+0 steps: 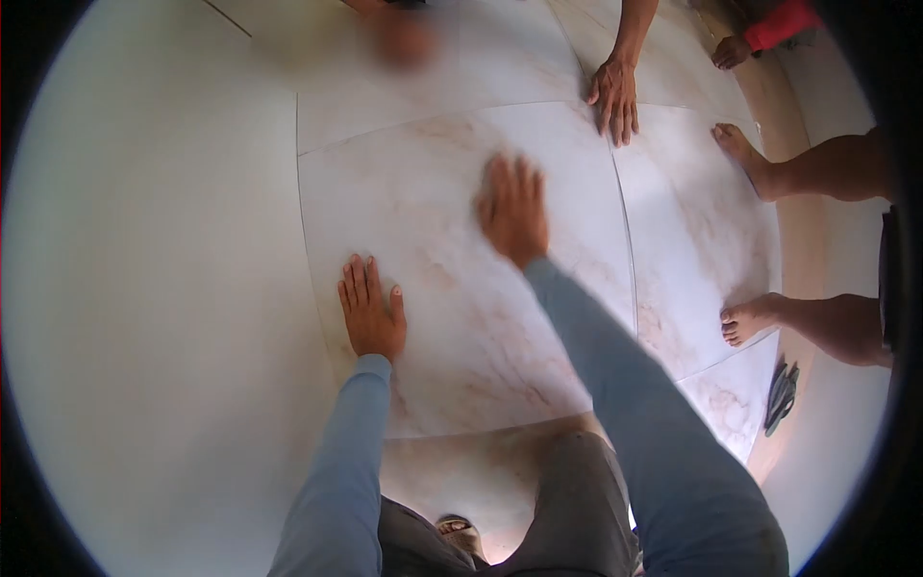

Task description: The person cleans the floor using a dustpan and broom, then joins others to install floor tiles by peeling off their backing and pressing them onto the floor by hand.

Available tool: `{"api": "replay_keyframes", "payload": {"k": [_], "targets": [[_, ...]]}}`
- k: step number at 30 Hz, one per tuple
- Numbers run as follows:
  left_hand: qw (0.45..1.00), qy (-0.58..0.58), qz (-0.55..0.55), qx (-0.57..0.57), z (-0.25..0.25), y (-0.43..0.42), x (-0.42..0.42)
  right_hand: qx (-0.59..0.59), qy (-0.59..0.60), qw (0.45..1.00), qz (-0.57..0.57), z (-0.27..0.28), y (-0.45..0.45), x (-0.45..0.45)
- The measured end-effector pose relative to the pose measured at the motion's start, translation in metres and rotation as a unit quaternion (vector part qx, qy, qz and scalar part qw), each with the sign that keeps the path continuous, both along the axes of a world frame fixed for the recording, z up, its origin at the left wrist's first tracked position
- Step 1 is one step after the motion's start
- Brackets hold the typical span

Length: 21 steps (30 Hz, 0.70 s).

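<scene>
A large white floor tile (461,346) with brownish marbling lies in front of me. My left hand (373,313) rests flat on its left part, fingers stretched out and thumb apart, holding nothing. Farther up and to the right, my right hand (516,212) is over the same tile with its fingers spread. It is slightly blurred, and I cannot tell whether the whole palm touches the surface. Another person's hand (617,96) reaches from the top, fingertips down at the seam by the tile's far right corner.
More marbled tiles (692,192) adjoin on the right. Another person's bare feet (745,319) stand there, near dark sandals (781,399). A red sleeve (784,24) with a hand shows at top right. A pale wall (163,288) fills the left. Something blurred is at the top.
</scene>
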<state>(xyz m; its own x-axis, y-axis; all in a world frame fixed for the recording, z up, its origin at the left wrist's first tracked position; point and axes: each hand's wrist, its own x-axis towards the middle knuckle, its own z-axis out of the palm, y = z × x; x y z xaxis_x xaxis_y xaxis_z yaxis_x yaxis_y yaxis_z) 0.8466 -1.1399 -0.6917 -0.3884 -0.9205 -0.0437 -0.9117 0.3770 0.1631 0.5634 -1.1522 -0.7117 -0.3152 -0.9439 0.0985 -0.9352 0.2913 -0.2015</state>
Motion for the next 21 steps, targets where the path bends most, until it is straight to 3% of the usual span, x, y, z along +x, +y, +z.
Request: {"api": "replay_keyframes", "payload": {"k": [4, 21], "targets": [[1.000, 0.000, -0.001, 0.004, -0.003, -0.003, 0.008, 0.060, -0.066, 0.983, 0.163, 0.014, 0.079, 0.102], [1.000, 0.010, 0.026, 0.011, -0.008, 0.012, 0.035, -0.049, 0.048, 0.985, 0.158, -0.007, -0.109, 0.123]]}}
